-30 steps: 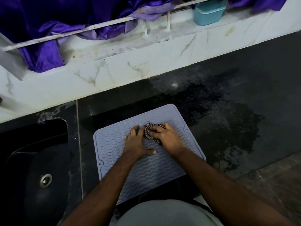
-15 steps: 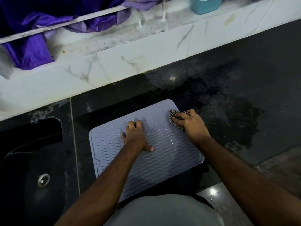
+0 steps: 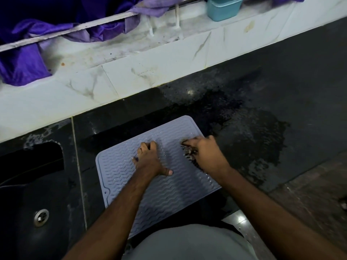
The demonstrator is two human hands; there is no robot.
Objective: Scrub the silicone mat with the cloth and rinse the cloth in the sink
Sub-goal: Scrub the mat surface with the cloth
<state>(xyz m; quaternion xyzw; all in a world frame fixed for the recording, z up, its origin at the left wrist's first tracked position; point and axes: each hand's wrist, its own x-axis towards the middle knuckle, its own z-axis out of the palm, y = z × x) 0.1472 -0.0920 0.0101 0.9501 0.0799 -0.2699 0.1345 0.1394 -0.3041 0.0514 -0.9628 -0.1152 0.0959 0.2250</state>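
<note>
A pale grey silicone mat point(image 3: 169, 192) with a wavy ridged surface lies on the dark countertop in front of me. My left hand point(image 3: 150, 162) presses flat on the mat's middle, fingers spread, holding nothing. My right hand point(image 3: 206, 156) is closed on a dark patterned cloth point(image 3: 188, 152) and presses it onto the mat near its right edge. Most of the cloth is hidden under the fingers and blurred. The black sink point(image 3: 30, 184) with a metal drain point(image 3: 41, 217) sits to the left of the mat.
A wet patch point(image 3: 253, 143) spreads over the counter right of the mat. A white marble ledge point(image 3: 131, 72) runs along the back, with purple fabric point(image 3: 24, 66) at its left and a teal container point(image 3: 222, 7) at the top right.
My right hand with the cloth swept from the mat's centre to its upper right corner, then came back a little toward me along the right side. My left hand stayed pressed on the mat.
</note>
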